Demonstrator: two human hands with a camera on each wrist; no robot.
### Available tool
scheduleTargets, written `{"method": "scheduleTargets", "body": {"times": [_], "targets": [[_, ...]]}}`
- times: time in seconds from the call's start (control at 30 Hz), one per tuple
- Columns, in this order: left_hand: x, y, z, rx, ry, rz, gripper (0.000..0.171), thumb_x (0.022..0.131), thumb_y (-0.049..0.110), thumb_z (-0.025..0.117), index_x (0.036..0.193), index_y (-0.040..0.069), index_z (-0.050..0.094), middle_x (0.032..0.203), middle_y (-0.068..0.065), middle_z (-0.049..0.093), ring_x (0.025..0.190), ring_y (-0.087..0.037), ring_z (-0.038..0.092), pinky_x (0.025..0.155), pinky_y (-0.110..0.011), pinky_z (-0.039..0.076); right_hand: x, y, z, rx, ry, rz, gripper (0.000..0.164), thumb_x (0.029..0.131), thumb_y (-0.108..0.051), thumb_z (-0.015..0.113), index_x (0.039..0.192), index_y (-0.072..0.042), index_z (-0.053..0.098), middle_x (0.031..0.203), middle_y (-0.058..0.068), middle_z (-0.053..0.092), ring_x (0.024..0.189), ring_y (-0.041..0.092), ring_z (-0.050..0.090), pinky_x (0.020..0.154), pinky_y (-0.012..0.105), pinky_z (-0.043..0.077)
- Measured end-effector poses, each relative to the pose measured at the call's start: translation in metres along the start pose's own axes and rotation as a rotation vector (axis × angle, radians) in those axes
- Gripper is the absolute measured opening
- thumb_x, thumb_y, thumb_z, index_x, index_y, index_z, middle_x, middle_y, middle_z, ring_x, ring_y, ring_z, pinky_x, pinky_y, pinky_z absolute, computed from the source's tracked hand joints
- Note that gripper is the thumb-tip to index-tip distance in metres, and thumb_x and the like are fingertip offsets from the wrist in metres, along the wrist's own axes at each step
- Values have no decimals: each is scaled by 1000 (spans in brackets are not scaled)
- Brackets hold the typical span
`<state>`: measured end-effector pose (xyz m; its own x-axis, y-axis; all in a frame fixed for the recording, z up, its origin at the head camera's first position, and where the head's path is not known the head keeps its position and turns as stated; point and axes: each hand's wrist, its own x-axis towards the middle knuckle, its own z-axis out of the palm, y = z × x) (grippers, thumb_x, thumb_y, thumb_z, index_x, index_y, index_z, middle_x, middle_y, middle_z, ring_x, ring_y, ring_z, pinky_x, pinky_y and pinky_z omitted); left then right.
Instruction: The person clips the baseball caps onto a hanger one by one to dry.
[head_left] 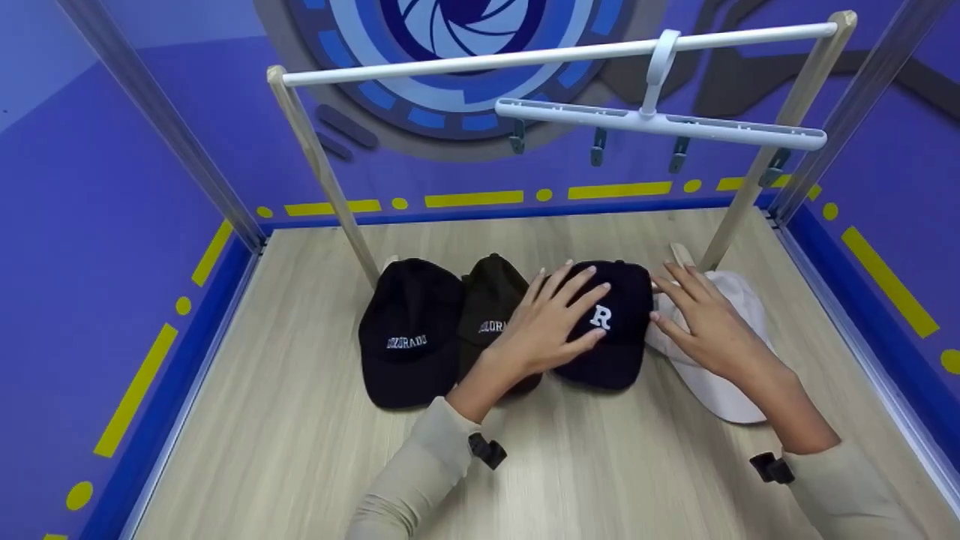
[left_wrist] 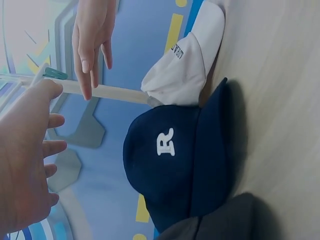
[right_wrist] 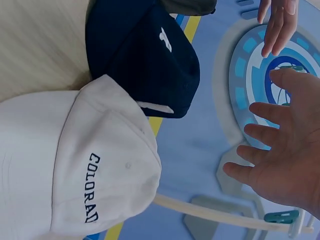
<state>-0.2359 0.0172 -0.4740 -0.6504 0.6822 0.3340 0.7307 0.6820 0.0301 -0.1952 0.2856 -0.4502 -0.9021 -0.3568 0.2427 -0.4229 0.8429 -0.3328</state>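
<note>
Round three sides, blue-purple walls (head_left: 112,225) with yellow dashes and dots near the bottom. Between them, a pale wood-grain table (head_left: 300,465). Standing toward its far edge, a rack (head_left: 450,64) with wooden side posts and a white bar across the top. Hooked over the bar, right of its middle, a white hanger (head_left: 652,122). At the near side, two light greyish-beige sleeves (head_left: 420,457). Along the table beneath the rack, a row of four caps, brims toward the near side: at far left a black cap (head_left: 409,330), next and against it a brown cap (head_left: 491,300), then a navy cap (head_left: 626,319), and last a white cap (head_left: 716,386) close by the right post. Above the brown and navy caps, the left hand (head_left: 555,322), fingers extended and loosely spread, gripping nothing; in the left wrist view, raised well away from the navy cap. Over the white cap, the right hand (head_left: 705,326), likewise spread and empty, apart from the fabric in the right wrist view. At the cuffs, small black wrist pieces (head_left: 487,450). Along the hanger, four grey-green clips (head_left: 597,150). On the navy cap, a white letter R (head_left: 601,317); on the black cap, pale COLORADO lettering (head_left: 406,342).
</note>
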Motion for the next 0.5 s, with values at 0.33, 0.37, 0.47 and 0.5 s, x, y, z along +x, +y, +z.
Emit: {"method": "scheduleTargets", "body": {"times": [0.33, 0.37, 0.47, 0.5], "targets": [[20, 16, 3, -3, 7, 46, 60, 96, 60, 25, 150, 34, 22, 157, 5, 17, 145, -22, 10, 115, -48, 12, 2, 12, -6, -16, -2, 7, 61, 97, -39, 51, 144, -5, 36, 153, 18, 24, 139, 44, 17, 101, 67, 23], [21, 18, 4, -7, 3, 47, 60, 96, 60, 26, 150, 35, 21, 157, 5, 17, 145, -22, 9, 115, -48, 11, 2, 14, -7, -16, -3, 7, 61, 97, -39, 51, 145, -5, 36, 153, 19, 24, 139, 44, 17, 101, 66, 22], [26, 23, 6, -16, -18, 47, 59, 96, 60, 25, 150, 36, 19, 157, 7, 15, 145, -20, 7, 116, -46, 8, 1, 18, -8, -11, -5, 12, 60, 97, -38, 51, 145, -6, 36, 153, 19, 24, 139, 44, 16, 102, 66, 22], [28, 25, 7, -20, -23, 47, 59, 96, 60, 24, 150, 36, 19, 157, 7, 15, 145, -19, 6, 116, -46, 7, 1, 19, -8, -12, -6, 15, 59, 97, -38, 51, 145, -6, 36, 153, 19, 24, 139, 45, 17, 102, 66, 22]]}}
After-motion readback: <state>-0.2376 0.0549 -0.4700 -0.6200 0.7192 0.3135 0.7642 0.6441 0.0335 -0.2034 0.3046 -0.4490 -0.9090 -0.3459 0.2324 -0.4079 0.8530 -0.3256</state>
